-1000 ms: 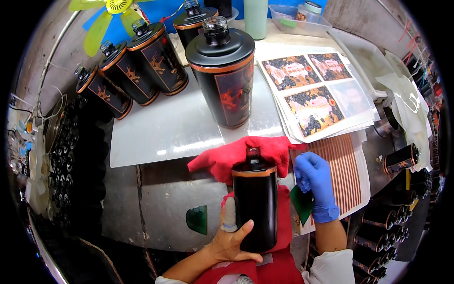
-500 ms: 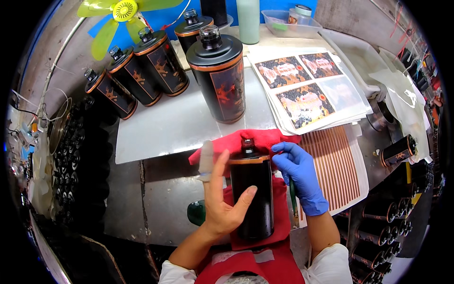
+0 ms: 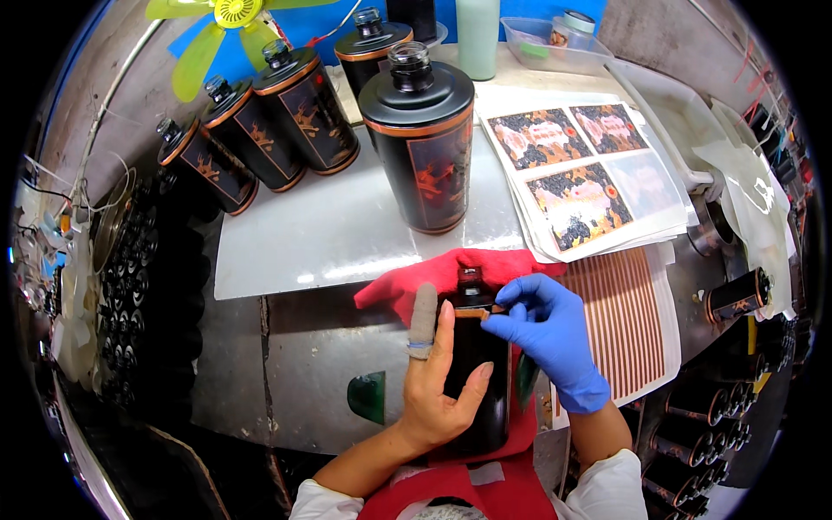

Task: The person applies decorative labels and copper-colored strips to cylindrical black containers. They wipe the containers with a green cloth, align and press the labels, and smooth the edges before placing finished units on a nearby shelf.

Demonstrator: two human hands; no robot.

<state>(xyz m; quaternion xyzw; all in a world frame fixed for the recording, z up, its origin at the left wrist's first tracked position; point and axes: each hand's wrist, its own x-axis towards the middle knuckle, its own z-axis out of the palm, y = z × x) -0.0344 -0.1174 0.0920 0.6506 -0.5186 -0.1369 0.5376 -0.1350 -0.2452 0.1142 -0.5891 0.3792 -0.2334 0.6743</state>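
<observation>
A black glass bottle (image 3: 482, 390) stands upright in front of me against a red cloth (image 3: 403, 286). Around its shoulder runs a thin copper-coloured strip (image 3: 472, 314). My right hand (image 3: 559, 342), in a blue glove, pinches the strip's end at the bottle's right side. A dark green scraper (image 3: 526, 379) hangs below those gloved fingers, seemingly tucked in the same hand. My left hand (image 3: 438, 399) is bare apart from a beige finger cover (image 3: 422, 322). Its fingers are spread beside the bottle's left side, with one fingertip close to the strip.
Another dark green piece (image 3: 367, 397) lies on the metal table at left. Beyond stand a decorated black bottle (image 3: 425, 165) and several more. Printed sheets (image 3: 641, 204) and a sheet of copper stripes (image 3: 620, 329) lie at right. A yellow-green fan (image 3: 236, 12) is at the back.
My left hand has moved right, nearer the bottle's shoulder. My right hand has lowered to the strip, and the scraper has turned in it. The whole view has shifted slightly.
</observation>
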